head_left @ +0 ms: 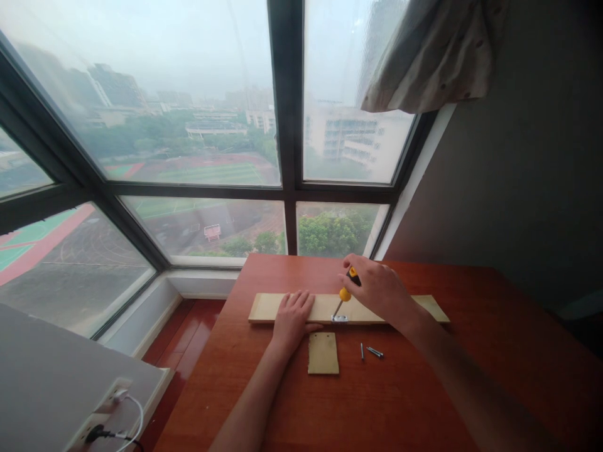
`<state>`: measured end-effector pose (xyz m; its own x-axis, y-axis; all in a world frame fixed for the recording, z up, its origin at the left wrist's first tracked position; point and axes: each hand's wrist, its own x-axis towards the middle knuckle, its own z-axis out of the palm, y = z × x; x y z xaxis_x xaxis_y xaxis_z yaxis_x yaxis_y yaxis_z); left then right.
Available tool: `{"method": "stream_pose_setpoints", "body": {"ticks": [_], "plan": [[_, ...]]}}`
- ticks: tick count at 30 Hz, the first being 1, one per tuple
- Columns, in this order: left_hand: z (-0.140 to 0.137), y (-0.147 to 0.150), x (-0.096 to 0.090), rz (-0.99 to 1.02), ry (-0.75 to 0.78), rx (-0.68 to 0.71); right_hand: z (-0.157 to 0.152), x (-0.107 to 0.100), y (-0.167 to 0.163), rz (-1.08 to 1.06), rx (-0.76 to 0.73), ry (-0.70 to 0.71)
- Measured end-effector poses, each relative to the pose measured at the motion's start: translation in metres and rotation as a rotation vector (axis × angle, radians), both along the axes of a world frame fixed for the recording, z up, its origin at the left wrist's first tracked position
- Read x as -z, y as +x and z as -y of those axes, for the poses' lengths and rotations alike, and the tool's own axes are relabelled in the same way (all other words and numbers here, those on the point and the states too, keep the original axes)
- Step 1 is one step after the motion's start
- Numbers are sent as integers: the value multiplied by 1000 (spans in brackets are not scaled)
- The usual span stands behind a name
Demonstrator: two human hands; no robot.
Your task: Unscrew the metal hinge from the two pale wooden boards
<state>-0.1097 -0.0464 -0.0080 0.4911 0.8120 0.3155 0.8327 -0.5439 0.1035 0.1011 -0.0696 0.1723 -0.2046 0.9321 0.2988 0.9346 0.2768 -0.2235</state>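
A long pale wooden board (268, 307) lies crosswise on the table. My left hand (294, 317) rests flat on it, fingers spread, left of its middle. In my right hand (374, 285) is a screwdriver (345, 294) with a yellow and black handle, held tilted. Its tip meets a small shiny metal piece (339, 319) at the board's near edge; whether a screw is under the tip is too small to tell. Just nearer to me lies a small wooden plate (323, 355) with two holes along its far edge. Several screws (374, 352) lie to its right.
The reddish-brown table (377, 408) stands against a window corner with dark frames (288, 125). A curtain (433, 56) hangs at the upper right beside a grey wall. At the lower left, plugs and cords (120, 397) sit in wall sockets.
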Motion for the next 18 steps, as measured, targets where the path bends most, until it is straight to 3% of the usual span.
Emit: {"method": "stream_pose_setpoints", "body": {"ticks": [7, 13, 18], "plan": [[0, 0, 1, 9, 1, 2, 1, 1, 5, -148, -166, -92], [-1, -1, 2, 7, 4, 6, 2, 2, -2, -56, -33, -10], [-1, -1, 2, 5, 8, 9, -1, 6, 1, -92, -21, -25]]}}
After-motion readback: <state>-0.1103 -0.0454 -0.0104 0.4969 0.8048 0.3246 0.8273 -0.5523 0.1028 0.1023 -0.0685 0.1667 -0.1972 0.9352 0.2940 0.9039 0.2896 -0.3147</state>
